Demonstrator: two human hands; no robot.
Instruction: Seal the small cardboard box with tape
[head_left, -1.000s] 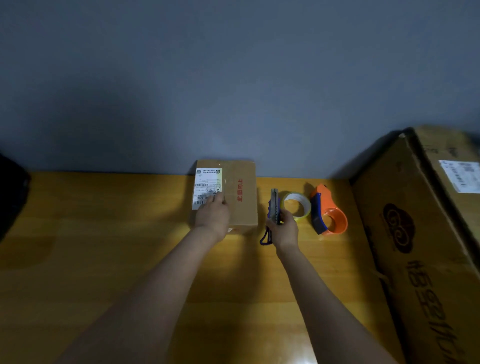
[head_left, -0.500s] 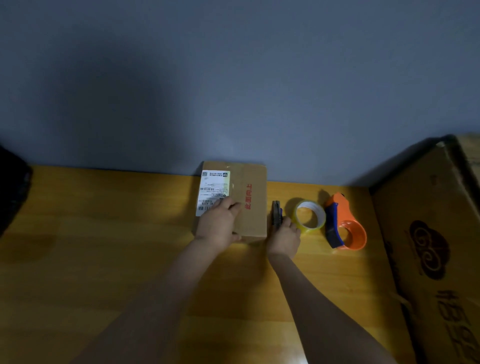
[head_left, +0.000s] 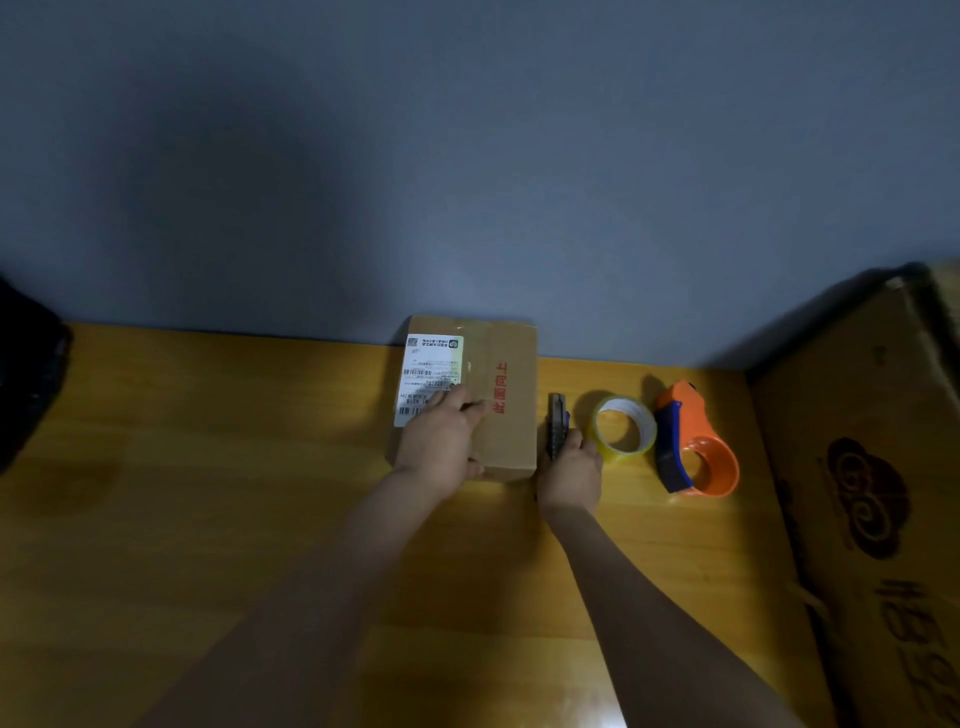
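Observation:
The small cardboard box (head_left: 511, 395) lies flat against the wall, with a white shipping label and red print on top. My left hand (head_left: 441, 441) rests on the box's near half, fingers spread over the label's lower edge. Just right of the box, my right hand (head_left: 571, 470) grips a dark utility knife (head_left: 557, 421) that points away from me. A roll of clear yellowish tape (head_left: 622, 428) lies on the table right of the knife. Beside it stands an orange and blue tape dispenser (head_left: 693, 449).
The wooden table (head_left: 208, 493) runs up to a grey wall. A large cardboard box (head_left: 872, 493) with dark print fills the right side. A black object (head_left: 28, 384) sits at the left edge.
The view has shifted so everything sits further right. My right hand has drawn the knife closer to the box's right side. My left hand stays on the box.

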